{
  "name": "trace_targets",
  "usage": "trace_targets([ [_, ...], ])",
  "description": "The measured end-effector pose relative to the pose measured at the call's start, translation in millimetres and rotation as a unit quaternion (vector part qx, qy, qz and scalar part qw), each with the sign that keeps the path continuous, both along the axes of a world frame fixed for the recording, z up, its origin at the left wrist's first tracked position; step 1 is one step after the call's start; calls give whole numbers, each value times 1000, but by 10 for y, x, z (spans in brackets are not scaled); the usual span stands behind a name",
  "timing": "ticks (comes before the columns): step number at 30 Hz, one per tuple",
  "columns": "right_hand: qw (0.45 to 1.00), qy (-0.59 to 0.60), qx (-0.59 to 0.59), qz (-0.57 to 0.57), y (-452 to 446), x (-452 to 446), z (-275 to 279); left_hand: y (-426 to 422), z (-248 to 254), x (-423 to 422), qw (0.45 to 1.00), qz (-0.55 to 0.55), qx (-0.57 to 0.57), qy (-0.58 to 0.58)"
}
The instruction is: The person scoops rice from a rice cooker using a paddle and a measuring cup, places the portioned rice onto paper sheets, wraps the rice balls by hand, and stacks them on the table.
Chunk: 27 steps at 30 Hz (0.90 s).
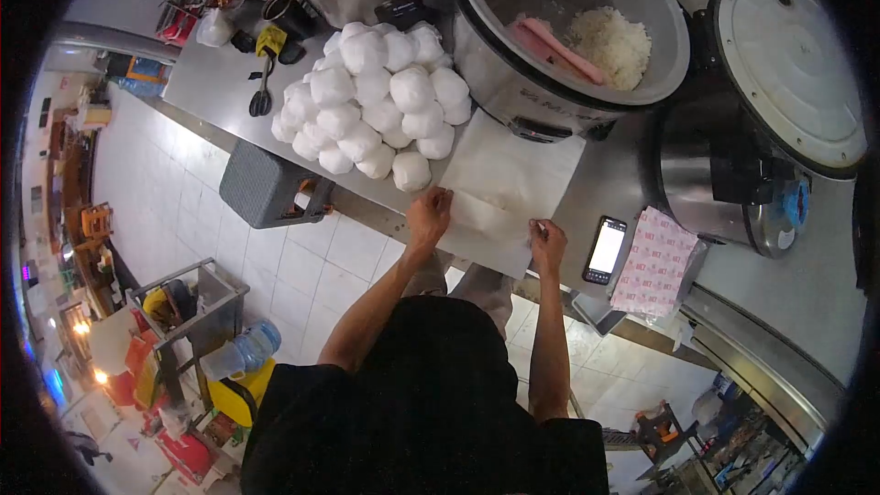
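Observation:
A sheet of white wrapping paper point(513, 165) lies on the steel counter in front of the open rice cooker. My left hand point(429, 217) is closed at the sheet's near left edge, fingers curled on the paper. At the near right corner, my right hand point(548, 244) pinches the paper's edge. Just beyond my left hand rises a heap of white paper-wrapped balls point(371, 87). The rice cooker point(513, 96) holds cooked white rice point(614, 44) and a pink paddle point(557, 50) resting in it.
Right of the sheet lie a lit phone point(606, 249) and pink-printed paper point(654, 261). A second cooker point(715, 165) stands far right, with a round lid point(786, 55) upright beside it. A black slotted spatula point(261, 96) lies left. Below the counter is a grey stool point(266, 185).

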State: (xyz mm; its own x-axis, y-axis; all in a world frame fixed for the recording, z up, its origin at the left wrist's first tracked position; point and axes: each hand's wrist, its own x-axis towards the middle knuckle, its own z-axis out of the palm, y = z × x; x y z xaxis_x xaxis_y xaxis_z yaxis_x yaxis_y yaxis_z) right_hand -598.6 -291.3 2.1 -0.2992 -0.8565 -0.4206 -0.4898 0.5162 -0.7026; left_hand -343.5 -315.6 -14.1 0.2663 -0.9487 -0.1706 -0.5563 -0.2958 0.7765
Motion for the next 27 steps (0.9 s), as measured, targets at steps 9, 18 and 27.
trace_targets([
  [9, 986, -127, -112, 11, -296, -373, -382, 498, 411, -375, 878, -427, -56, -208],
  [18, 895, 169, -145, 387, -1464, 344, 92, 567, 456, -414, 891, -414, -9, -185],
  [27, 878, 68, -149, 450, -1088, 278, 527, 503, 572, -427, 872, -439, -30, -214],
])
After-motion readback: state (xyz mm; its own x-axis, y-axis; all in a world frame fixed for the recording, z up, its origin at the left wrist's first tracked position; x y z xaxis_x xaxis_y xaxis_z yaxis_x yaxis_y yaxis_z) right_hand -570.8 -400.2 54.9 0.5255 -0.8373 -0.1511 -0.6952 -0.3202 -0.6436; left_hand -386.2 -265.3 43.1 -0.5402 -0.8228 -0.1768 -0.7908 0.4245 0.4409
